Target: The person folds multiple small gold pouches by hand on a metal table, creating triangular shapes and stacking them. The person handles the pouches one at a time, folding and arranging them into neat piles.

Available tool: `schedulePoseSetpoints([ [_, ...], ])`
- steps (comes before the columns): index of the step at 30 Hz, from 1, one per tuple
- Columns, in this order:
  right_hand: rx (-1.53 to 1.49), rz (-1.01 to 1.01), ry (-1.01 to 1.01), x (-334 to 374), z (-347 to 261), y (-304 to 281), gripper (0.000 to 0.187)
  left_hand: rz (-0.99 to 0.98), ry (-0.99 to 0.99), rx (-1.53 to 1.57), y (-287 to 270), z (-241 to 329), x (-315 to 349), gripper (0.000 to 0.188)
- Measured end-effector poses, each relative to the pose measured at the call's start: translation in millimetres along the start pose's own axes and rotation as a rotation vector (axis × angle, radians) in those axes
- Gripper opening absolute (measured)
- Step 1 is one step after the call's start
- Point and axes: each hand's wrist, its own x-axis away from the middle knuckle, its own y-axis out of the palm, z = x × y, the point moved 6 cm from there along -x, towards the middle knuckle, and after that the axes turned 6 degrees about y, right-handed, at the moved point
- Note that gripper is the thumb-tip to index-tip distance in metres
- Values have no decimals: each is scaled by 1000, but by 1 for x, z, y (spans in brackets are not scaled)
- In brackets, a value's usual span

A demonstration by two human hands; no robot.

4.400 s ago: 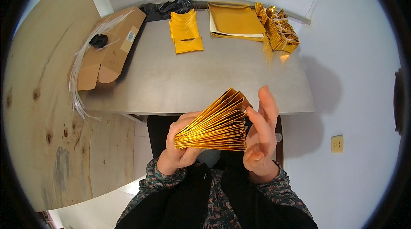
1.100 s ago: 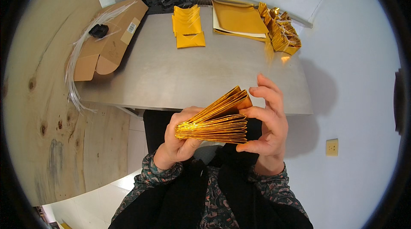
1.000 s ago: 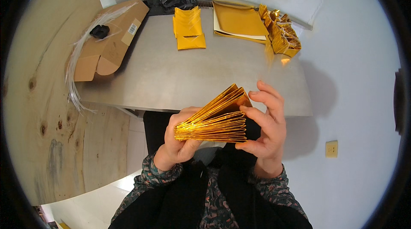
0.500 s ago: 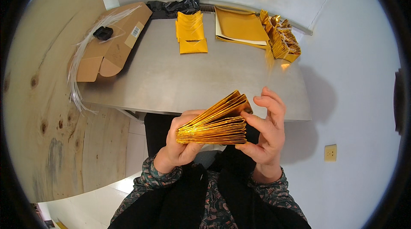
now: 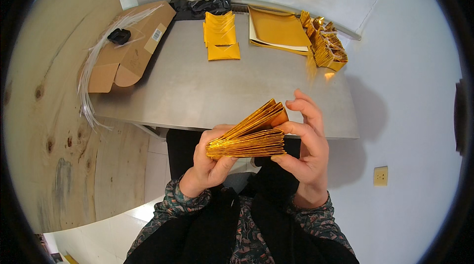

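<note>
A thick stack of pleated gold foil paper [image 5: 249, 141] is held up in front of my body, just off the table's near edge. My left hand [image 5: 208, 160] is closed round its left end, where the pleats are squeezed together. To the right the pleats fan out, with a wedge-shaped gap between an upper bunch and a denser lower bunch. My right hand [image 5: 308, 153] pinches the right end of the lower bunch, index finger in the gap and thumb underneath. Its other fingers are raised and curled apart from the paper.
On the grey table [image 5: 197, 91] lie yellow folded packets [image 5: 223, 52], flat gold sheets [image 5: 279, 26] and bundled gold pleated pieces [image 5: 330, 52]. A cardboard box [image 5: 140, 52] at the left carries clear strips [image 5: 91, 66] and a small black object [image 5: 119, 36]. Behind is a black plastic bag [image 5: 202, 7].
Both hands and the pleated stack have risen slightly. The gap between the upper and lower pleats has widened, and the lower pleats are pressed closer together.
</note>
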Motion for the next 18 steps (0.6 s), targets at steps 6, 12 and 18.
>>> schedulePoseSetpoints([
  [6,147,-36,-75,-2,-5,-1,31,-15,68,34,2,-2,-3,37],
  [12,-58,-69,-18,-1,4,1,23,-106,15,33,0,3,-6,52],
  [18,-230,-148,113,7,21,8,19,-164,-233,230,1,-2,3,81],
])
